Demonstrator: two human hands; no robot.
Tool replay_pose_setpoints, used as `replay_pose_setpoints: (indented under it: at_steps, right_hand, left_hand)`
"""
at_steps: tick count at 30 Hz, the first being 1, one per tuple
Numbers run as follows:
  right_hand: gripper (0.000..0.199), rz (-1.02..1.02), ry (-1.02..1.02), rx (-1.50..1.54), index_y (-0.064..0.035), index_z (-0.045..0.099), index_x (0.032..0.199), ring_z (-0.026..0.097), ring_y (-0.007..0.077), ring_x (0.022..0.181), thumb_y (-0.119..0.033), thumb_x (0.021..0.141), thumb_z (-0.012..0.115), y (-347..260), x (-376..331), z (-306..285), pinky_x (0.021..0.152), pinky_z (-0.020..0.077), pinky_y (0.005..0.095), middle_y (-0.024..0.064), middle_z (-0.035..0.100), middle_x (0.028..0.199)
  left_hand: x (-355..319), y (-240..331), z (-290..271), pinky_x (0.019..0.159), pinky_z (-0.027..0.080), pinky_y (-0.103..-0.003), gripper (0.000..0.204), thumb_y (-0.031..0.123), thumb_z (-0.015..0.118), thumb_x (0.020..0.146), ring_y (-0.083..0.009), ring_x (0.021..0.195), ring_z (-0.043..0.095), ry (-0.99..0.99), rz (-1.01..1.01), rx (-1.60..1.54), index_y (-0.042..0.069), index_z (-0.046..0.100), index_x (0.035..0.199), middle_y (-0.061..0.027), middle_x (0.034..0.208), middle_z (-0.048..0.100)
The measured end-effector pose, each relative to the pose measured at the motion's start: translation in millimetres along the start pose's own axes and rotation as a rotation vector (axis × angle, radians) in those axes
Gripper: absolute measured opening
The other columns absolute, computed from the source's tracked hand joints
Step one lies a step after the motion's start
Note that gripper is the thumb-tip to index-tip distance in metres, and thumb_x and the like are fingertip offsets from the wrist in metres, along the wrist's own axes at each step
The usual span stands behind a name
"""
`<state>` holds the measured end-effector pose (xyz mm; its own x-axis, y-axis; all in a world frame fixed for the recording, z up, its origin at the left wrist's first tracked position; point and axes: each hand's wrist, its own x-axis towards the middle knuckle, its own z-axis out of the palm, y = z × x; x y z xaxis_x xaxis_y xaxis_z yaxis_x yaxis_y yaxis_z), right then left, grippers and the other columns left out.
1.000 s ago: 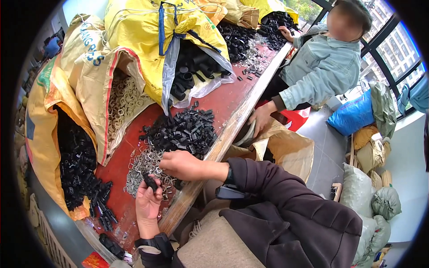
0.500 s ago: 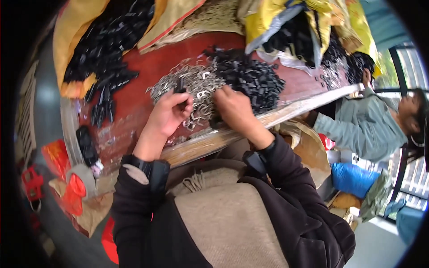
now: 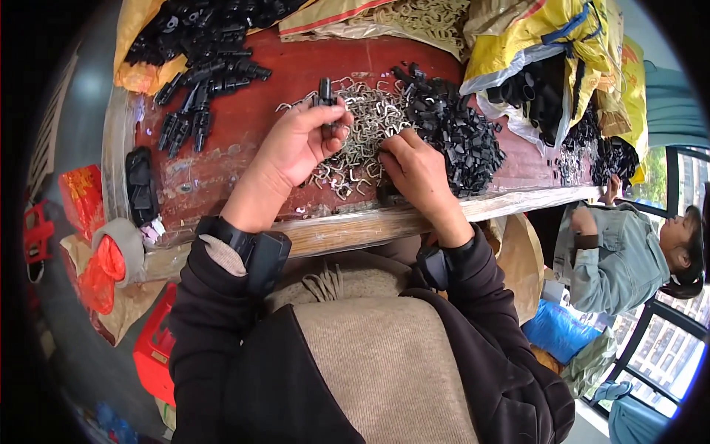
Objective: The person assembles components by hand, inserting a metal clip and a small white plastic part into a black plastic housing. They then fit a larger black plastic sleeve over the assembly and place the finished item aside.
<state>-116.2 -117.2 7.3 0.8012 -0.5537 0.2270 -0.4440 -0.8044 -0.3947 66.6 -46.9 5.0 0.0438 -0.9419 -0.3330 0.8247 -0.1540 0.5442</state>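
My left hand point(image 3: 303, 140) is closed round a small black plastic part point(image 3: 325, 92), which stands up out of the fingers above the red tabletop. My right hand point(image 3: 421, 172) reaches to the near side of a pile of curved silver metal hooks point(image 3: 373, 111). Its thumb and forefinger are pinched together at the pile's right edge; whatever lies between them is too small or hidden to make out. A heap of small black plastic pieces point(image 3: 473, 140) borders the hooks on the right, close to that hand.
Assembled-looking black parts point(image 3: 196, 111) spill from an orange-yellow sack at the far left. Yellow sacks point(image 3: 510, 44) stand at the far right. A wooden edge point(image 3: 340, 231) runs along the table's front. Another person point(image 3: 621, 251) works at the right end. A dark pouch point(image 3: 140, 185) lies left.
The view has shifted, so the table sits differently in the picture. My left hand still holds the black part; my right fingers remain at the hook pile. The other person's arm has moved.
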Motion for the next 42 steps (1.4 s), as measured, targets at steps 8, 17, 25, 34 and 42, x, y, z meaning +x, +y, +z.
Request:
replay_pose_setpoints:
  at_steps: [8, 17, 25, 34, 42]
  right_hand:
    - [0.008, -0.127, 0.032, 0.075, -0.0068, 0.053, 0.076, 0.053, 0.027, 0.062, -0.008, 0.069, 0.057, -13, 12, 5, 0.052, 0.0425, 0.0328, 0.0087, 0.049, 0.072]
    - [0.009, -0.011, -0.12, 0.004, -0.0065, 0.05, 0.079, 0.052, 0.0287, 0.062, -0.009, 0.071, 0.054, -21, 26, 18, 0.051, 0.0416, 0.0355, 0.009, 0.048, 0.073]
    - [0.007, -0.073, 0.011, 0.119, -0.0037, 0.047, 0.078, 0.048, 0.026, 0.054, -0.007, 0.074, 0.051, -12, 24, 21, 0.047, 0.0395, 0.033, 0.0092, 0.048, 0.07]
    - [0.008, 0.458, -0.077, 1.563, -0.0048, 0.046, 0.078, 0.036, 0.0019, 0.051, -0.011, 0.082, 0.049, -13, 18, 7, 0.043, 0.0284, 0.015, -0.0004, 0.05, 0.07]
    - [0.008, 0.564, -0.005, 1.462, -0.0049, 0.047, 0.079, 0.036, 0.0028, 0.052, -0.012, 0.082, 0.05, -20, 13, 11, 0.045, 0.0297, 0.0152, 0.0006, 0.051, 0.076]
  left_hand:
    - [2, 10, -12, 0.054, 0.043, -0.018, 0.02, 0.008, 0.051, 0.077, -0.0095, 0.063, 0.051, 0.016, 0.071, -0.024, 0.002, 0.05, 0.096, -0.0043, 0.08, 0.054]
    - [0, 10, -9, 0.054, 0.043, -0.018, 0.023, 0.008, 0.051, 0.076, -0.0088, 0.063, 0.051, 0.03, 0.082, 0.007, 0.002, 0.049, 0.098, -0.0045, 0.08, 0.054]
    - [-1, 8, -7, 0.051, 0.046, -0.017, 0.019, 0.008, 0.052, 0.076, -0.0085, 0.06, 0.054, 0.034, 0.101, -0.008, 0.001, 0.052, 0.094, -0.0051, 0.076, 0.056]
    - [-5, -6, 8, 0.051, 0.042, -0.017, 0.015, 0.007, 0.058, 0.072, -0.0055, 0.057, 0.049, -0.057, 0.147, 0.382, 0.004, 0.055, 0.087, 0.0, 0.069, 0.053]
    - [-6, -11, 10, 0.05, 0.04, -0.016, 0.012, 0.005, 0.061, 0.07, -0.0042, 0.054, 0.048, -0.081, 0.175, 0.636, 0.004, 0.056, 0.081, 0.0016, 0.064, 0.052]
